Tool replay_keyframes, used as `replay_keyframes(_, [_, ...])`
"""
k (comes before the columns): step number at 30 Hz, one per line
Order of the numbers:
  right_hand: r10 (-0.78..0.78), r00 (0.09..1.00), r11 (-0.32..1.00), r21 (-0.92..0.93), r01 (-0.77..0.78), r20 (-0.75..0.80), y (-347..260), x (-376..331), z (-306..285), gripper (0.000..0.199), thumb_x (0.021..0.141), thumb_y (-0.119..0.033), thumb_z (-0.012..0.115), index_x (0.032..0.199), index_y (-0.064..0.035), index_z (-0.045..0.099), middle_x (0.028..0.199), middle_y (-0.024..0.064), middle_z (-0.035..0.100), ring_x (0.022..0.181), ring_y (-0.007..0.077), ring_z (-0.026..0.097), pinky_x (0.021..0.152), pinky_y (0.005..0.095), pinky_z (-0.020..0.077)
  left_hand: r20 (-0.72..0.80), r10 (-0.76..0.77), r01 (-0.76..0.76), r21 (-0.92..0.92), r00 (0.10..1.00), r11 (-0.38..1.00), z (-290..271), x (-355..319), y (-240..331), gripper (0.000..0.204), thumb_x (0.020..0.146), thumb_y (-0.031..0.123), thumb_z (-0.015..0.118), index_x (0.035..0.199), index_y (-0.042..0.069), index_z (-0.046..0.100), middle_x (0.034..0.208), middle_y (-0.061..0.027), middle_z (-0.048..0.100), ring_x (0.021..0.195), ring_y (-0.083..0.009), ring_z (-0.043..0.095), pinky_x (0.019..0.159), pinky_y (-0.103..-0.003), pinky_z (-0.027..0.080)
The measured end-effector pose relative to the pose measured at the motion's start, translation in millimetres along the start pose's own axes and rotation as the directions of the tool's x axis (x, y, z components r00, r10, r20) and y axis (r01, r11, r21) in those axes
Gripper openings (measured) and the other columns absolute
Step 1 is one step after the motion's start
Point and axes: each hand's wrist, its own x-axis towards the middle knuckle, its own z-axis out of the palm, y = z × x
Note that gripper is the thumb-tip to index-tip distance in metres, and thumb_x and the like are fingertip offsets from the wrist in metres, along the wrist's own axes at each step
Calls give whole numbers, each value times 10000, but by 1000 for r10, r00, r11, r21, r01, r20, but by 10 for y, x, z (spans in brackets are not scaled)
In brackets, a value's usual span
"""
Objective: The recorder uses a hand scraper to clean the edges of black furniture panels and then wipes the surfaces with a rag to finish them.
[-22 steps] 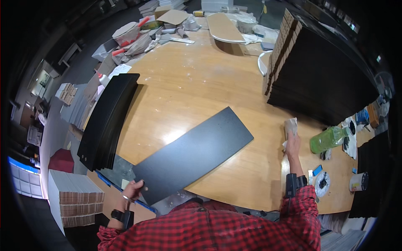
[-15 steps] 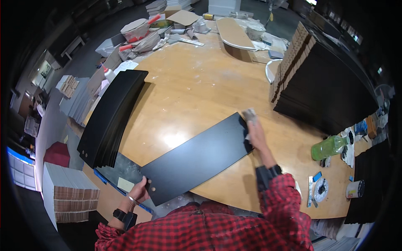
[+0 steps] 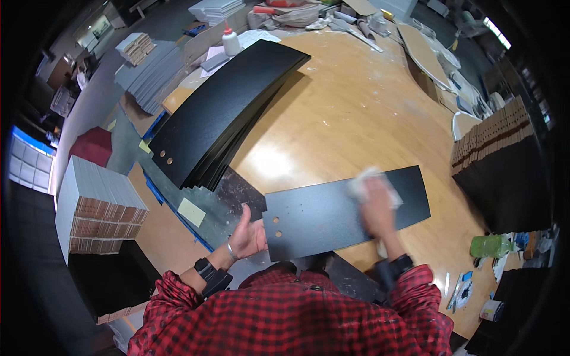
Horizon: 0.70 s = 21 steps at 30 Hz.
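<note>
A black board (image 3: pixel 320 218) with two round holes at its left end lies at the table's near edge, that end jutting past the tabletop. My right hand (image 3: pixel 377 209) presses a crumpled white cloth (image 3: pixel 374 183) against its upper face, right of the middle. At the board's left end is my left hand (image 3: pixel 246 235), thumb raised and apart, fingers against the edge; their tips are partly hidden. Farther left on the table rests a stack of similar black boards (image 3: pixel 231 98), slightly fanned, with two holes in the top one.
A tall stack of black boards (image 3: pixel 499 190) stands at the right. Near it are a green bottle (image 3: pixel 491 245) and a tape roll (image 3: pixel 464 295). A white glue bottle (image 3: pixel 230 43) is at the back left, and bundled pale boards (image 3: pixel 104 204) stand at the left.
The cloth has moved from the board's far right end onto its face. The board now lies more level across my view. My left thumb has come off the board. The view has shifted leftward.
</note>
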Motion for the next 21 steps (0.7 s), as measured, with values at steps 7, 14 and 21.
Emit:
replay_keyframes(7, [48, 996, 991, 129, -38, -73, -249, 104, 259, 453, 822, -107, 433, 1265, -20, 402, 1309, 209, 387, 1230, 368, 338, 1048, 455, 226, 46, -10, 15, -110, 999, 994, 101, 109, 123, 1040, 710, 811, 148, 1357, 2, 251, 1349, -175, 375, 1227, -304, 399, 965, -492, 354])
replay_keyframes(14, [-487, 865, 832, 365, 417, 121, -1402, -681, 198, 543, 730, -138, 562, 1259, -84, 449, 1331, 118, 411, 1253, 285, 359, 1045, 451, 256, -68, 47, -44, 47, 997, 998, 76, 128, 112, 635, 876, 512, 405, 1275, 19, 376, 1256, -128, 467, 1140, -239, 478, 939, -391, 412])
replay_keyframes(21, [395, 874, 918, 154, -366, -281, 1162, -1173, -311, 467, 819, -101, 457, 1267, 13, 389, 1306, 215, 392, 1219, 365, 350, 1051, 421, 226, -326, 250, -163, 272, 912, 948, 107, 183, -85, 267, 907, 271, 510, 1063, 55, 531, 962, -23, 599, 832, -125, 586, 771, -304, 490])
